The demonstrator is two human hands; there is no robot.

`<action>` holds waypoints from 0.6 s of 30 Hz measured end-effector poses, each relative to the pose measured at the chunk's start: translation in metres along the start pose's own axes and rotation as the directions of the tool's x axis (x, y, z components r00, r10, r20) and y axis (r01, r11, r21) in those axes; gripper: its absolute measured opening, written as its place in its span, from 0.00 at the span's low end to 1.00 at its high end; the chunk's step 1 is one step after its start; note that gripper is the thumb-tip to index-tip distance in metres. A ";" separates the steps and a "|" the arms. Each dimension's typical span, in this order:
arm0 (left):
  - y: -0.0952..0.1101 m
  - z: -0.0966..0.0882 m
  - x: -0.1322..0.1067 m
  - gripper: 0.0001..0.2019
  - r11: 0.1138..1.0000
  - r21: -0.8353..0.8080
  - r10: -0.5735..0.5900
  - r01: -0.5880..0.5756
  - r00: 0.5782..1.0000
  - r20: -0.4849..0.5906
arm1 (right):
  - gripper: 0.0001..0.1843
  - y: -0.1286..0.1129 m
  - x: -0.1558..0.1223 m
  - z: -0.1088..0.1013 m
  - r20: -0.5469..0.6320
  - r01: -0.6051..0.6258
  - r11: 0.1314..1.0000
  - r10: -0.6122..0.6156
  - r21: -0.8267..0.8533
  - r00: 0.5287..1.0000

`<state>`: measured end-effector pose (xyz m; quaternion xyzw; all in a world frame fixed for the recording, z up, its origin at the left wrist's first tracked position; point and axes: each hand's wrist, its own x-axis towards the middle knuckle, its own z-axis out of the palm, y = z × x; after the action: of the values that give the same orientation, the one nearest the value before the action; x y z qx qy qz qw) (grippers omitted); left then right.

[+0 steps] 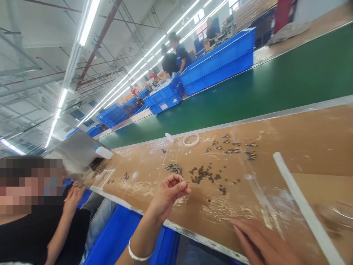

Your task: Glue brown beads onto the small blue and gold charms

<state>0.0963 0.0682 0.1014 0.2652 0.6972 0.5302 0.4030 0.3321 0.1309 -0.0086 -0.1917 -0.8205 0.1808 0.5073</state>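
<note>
My left hand (171, 193), a white bangle at its wrist, is held above the table. Its thumb and fingers are pinched around a small dark part (188, 183), too tiny to make out in detail. Just beyond lie a heap of small dark round pieces (202, 175) and a cluster of blue-and-yellow small parts (174, 168). Low at the right, my right hand (259, 239) rests by the tabletop with its fingers stretched out; nothing shows in them.
More blue-and-yellow parts (234, 150) lie in rows farther back. A roll of white tape (191, 139) and a small white bottle (169, 138) stand near the green conveyor belt (289, 73). Blue crates (217, 62) sit beyond. A co-worker (33, 221) sits at my left.
</note>
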 end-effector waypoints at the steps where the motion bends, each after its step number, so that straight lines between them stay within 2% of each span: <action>1: 0.001 0.016 -0.004 0.17 0.994 -0.103 -0.037 0.042 0.998 0.054 | 0.11 -0.003 0.002 -0.001 -0.008 -0.016 1.000 0.016 0.010 1.000; 2: 0.001 0.032 -0.007 0.16 0.982 -0.172 -0.066 0.083 0.992 0.105 | 0.11 -0.006 0.004 -0.002 -0.028 -0.040 0.999 0.041 0.017 0.999; 4: 0.001 0.062 -0.009 0.17 0.970 -0.206 -0.092 0.130 0.978 0.186 | 0.12 -0.012 0.008 -0.003 -0.039 -0.108 0.993 0.110 0.045 0.993; 9: -0.003 0.117 -0.004 0.13 0.980 -0.143 -0.096 0.138 0.959 0.269 | 0.13 -0.016 0.007 -0.008 0.003 -0.267 0.953 0.270 0.141 0.963; 13: -0.004 0.146 0.000 0.15 0.997 -0.022 -0.063 0.071 0.961 0.271 | 0.14 -0.013 0.002 -0.014 -0.047 -0.311 0.940 0.320 0.141 0.946; 18: -0.002 0.170 0.006 0.14 0.987 0.139 0.039 -0.082 0.956 0.291 | 0.12 -0.009 0.004 -0.011 -0.046 -0.311 0.946 0.315 0.088 0.948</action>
<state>0.2369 0.1620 0.0790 0.3902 0.6605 0.4443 0.4627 0.3393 0.1261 0.0034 -0.3043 -0.7564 0.2859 0.5034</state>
